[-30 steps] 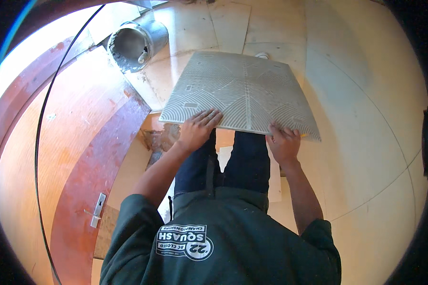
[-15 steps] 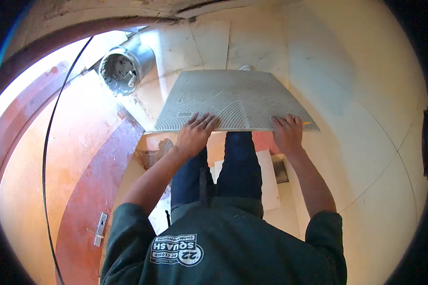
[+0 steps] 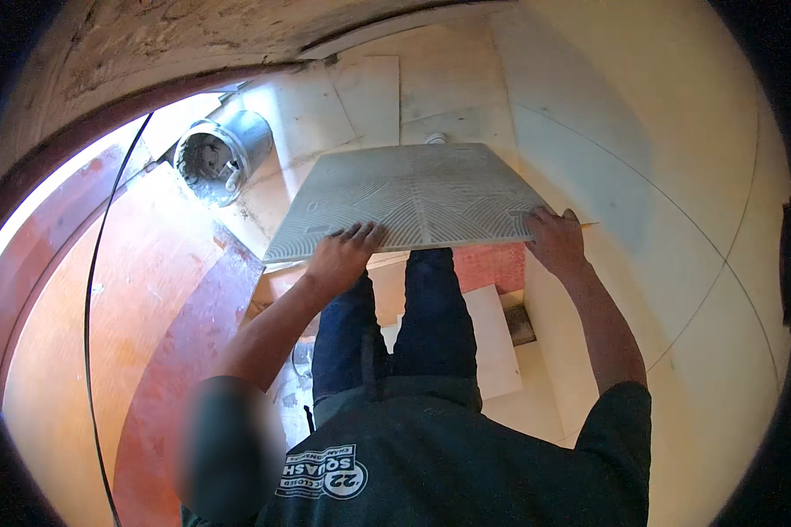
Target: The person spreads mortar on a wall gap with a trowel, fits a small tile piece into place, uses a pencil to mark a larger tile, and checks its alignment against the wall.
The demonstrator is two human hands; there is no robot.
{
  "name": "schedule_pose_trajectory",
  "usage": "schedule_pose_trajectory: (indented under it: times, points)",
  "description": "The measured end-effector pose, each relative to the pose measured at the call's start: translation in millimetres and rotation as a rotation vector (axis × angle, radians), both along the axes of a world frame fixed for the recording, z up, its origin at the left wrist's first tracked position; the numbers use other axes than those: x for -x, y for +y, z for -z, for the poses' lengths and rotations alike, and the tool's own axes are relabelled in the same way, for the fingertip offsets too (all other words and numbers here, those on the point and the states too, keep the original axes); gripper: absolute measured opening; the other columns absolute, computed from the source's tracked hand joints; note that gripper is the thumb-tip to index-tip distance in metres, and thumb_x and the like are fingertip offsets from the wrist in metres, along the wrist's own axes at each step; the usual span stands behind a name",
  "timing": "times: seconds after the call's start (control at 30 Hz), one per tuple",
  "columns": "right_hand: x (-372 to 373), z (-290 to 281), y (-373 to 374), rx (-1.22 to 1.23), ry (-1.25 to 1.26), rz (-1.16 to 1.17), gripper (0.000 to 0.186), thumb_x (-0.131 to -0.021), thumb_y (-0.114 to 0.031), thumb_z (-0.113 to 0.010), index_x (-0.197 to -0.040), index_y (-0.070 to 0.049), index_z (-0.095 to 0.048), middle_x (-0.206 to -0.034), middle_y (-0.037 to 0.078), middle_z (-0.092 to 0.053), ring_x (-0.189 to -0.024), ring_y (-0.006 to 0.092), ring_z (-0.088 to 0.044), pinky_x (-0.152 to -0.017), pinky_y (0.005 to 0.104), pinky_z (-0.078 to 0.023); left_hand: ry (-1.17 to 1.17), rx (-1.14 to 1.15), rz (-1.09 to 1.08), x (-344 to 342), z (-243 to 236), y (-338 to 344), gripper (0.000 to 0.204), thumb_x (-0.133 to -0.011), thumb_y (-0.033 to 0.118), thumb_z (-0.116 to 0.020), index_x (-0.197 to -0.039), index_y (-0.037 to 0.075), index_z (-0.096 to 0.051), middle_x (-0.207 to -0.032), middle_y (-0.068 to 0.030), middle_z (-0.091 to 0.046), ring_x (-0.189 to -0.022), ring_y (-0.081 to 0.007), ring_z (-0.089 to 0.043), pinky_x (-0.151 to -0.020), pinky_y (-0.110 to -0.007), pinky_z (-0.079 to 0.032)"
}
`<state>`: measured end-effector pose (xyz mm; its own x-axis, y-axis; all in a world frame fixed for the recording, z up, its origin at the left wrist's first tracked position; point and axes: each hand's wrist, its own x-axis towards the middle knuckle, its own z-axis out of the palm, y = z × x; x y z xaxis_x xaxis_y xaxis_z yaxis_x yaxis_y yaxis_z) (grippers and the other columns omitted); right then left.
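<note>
A large flat tile [image 3: 395, 189] spans the space in front of me, its grey upper face covered with curved, comb-like ridges. My left hand [image 3: 347, 250] grips the near edge left of the middle, fingers laid over the top. At the near right corner, my right hand [image 3: 555, 239] holds the edge, its fingers on the ridged face. Both thumbs are hidden or hard to make out. A small thin yellowish tip [image 3: 589, 224] shows beside the right hand; I cannot tell what it is. My legs [image 3: 435, 325] stand below the near edge.
A metal bucket [image 3: 253, 132] with grey mix and a handled tool inside lies or tilts at the far left. A black cable [image 3: 88, 307] hangs down the left side, before a reddish-brown panel [image 3: 163, 386]. Large pale wall tiles [image 3: 677, 272] rise at right.
My right hand has slid outward along the near edge to the tile's right corner. The left hand still grips the near edge. The whole view has shifted slightly.
</note>
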<state>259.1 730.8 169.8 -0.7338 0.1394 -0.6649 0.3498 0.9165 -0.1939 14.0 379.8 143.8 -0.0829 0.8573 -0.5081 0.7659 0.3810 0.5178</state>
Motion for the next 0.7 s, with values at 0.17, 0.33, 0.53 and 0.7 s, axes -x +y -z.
schedule_pose_trajectory:
  times: [0.17, 0.33, 0.53, 0.7]
  points:
    - [-13, 30, 2, -0.062, 0.2, -0.081, 0.013, -0.083, -0.014, -0.066, -0.095, -0.013, -0.071, -0.091, 0.008, -0.074, -0.078, 0.0266, -0.072, -0.084, 0.0478, -0.049, -0.021, 0.035, -0.046, -2, 4, 4, 0.046, -0.09, 0.01, -0.058, -0.136, 0.008, -0.056, -0.133, -0.0176, -0.065, -0.124, -0.0346, -0.064, -0.099, -0.046, -0.055]
    - [35, 12, 15, -0.061, 0.108, -0.129, 0.011, -0.08, -0.019, -0.072, -0.089, -0.012, -0.072, -0.085, 0.01, -0.073, -0.081, 0.0261, -0.072, -0.083, 0.0451, -0.05, 0.03, -0.059, -0.09, 33, 0, 10, 0.037, -0.09, 0.01, -0.059, -0.127, 0.007, -0.064, -0.126, -0.0174, -0.068, -0.113, -0.0367, -0.067, -0.094, -0.048, -0.055]
    - [101, -40, 44, -0.005, 0.094, -0.205, 0.011, -0.079, -0.022, -0.074, -0.086, -0.014, -0.074, -0.081, 0.01, -0.073, -0.084, 0.0256, -0.072, -0.086, 0.045, -0.05, 0.124, -0.112, -0.164, 81, -41, 17, 0.028, -0.087, 0.007, -0.062, -0.114, 0.009, -0.072, -0.112, -0.0152, -0.072, -0.101, -0.0358, -0.069, -0.088, -0.047, -0.055]
    - [141, -114, 60, -0.157, 0.272, -0.402, 0.007, -0.081, -0.021, -0.07, -0.082, -0.015, -0.074, -0.076, 0.01, -0.072, -0.08, 0.024, -0.073, -0.083, 0.0436, -0.051, 0.213, -0.099, -0.224, 109, -118, 29, 0.026, -0.091, 0.011, -0.068, -0.115, 0.014, -0.075, -0.107, -0.0135, -0.076, -0.093, -0.0328, -0.074, -0.08, -0.044, -0.059]
